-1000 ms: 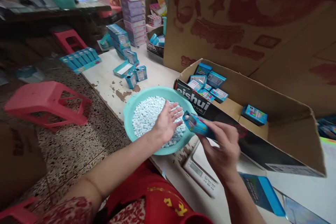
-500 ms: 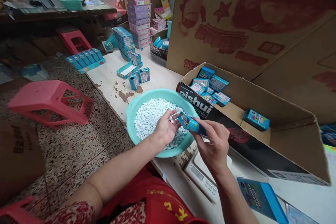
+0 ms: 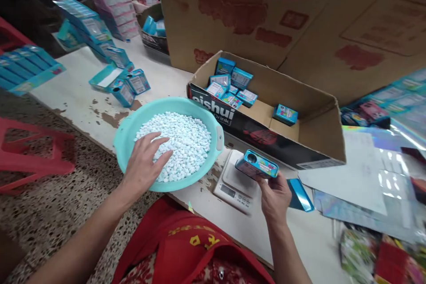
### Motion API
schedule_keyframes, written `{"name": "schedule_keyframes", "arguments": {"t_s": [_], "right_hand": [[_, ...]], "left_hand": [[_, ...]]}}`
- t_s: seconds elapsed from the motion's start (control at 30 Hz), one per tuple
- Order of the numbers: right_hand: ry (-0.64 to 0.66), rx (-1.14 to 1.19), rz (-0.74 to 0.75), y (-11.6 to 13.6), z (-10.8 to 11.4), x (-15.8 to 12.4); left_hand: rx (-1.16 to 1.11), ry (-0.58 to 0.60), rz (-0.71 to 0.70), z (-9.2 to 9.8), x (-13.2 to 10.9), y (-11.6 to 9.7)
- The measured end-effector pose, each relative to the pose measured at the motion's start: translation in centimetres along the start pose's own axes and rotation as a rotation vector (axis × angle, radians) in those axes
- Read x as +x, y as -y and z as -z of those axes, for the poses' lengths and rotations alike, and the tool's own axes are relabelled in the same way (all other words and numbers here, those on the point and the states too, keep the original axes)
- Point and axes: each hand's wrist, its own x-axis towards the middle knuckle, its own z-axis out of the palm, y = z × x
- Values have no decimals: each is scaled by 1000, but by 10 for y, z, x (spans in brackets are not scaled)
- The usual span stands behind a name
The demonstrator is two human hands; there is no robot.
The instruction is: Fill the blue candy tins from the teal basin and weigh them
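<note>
My right hand [image 3: 277,193] grips a small blue candy box [image 3: 258,165] with a dark round opening in its upward side. The box is over the white digital scale [image 3: 234,196]; whether it touches the pan I cannot tell. Over the left part of a turquoise basin [image 3: 124,142] is my left hand [image 3: 144,164], fingers apart and nothing visible in it. White candies [image 3: 186,137] fill much of the basin. Two more blue boxes [image 3: 138,81] with round openings stand on the table beyond it.
Behind the scale, a long open carton [image 3: 319,120] holds several blue boxes. A large cardboard box [image 3: 233,17] rises behind it. A red stool [image 3: 36,151] stands left, blue display packs [image 3: 26,69] beyond. Plastic sheets [image 3: 366,204] lie at right.
The candy box moved from above the basin to over the scale in my right hand. My left hand turned palm-down and went to the basin's left side. The view swung right.
</note>
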Motion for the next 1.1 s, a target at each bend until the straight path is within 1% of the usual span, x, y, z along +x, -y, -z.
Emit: {"name": "schedule_keyframes", "arguments": {"t_s": [0.1, 0.2, 0.3, 0.33, 0.4, 0.5, 0.57, 0.63, 0.7, 0.77, 0.83, 0.9, 0.97, 1.03, 1.1], "right_hand": [[19, -44, -69, -16, 9, -5], [36, -110, -97, -25, 15, -8], [31, -114, -79, -26, 18, -14], [6, -119, -60, -25, 18, -16], [-91, -146, 7, -20, 20, -23], [-255, -179, 171, -11, 22, -38], [-282, -184, 280, -7, 21, -51], [-243, -194, 359, -6, 19, -65], [-171, -230, 399, -8, 15, -79], [-67, -291, 423, -10, 9, -92], [71, -349, 446, -11, 2, -101], [212, -375, 473, -9, -4, -106], [318, -382, 496, -7, -8, -108], [378, -391, 518, -5, -10, -109], [400, -405, 533, -5, -10, -111]], "left_hand": [[90, 10, -89, -7, -10, 3], [120, -16, -95, -14, -13, 2], [120, -13, -90, -16, -13, 1], [118, -6, -84, -16, -13, 0], [108, -6, -63, -15, -13, 0], [86, -24, -44, -14, -13, -3], [72, -38, -52, -13, -14, -4], [65, -45, -61, -14, -15, -4], [64, -46, -56, -14, -15, -4], [62, -45, -43, -15, -15, -4], [60, -36, -31, -15, -15, -5], [60, -22, -21, -15, -15, -6], [63, -18, -20, -15, -15, -6], [60, -28, -44, -14, -15, -6], [58, -35, -72, -14, -15, -5]]}}
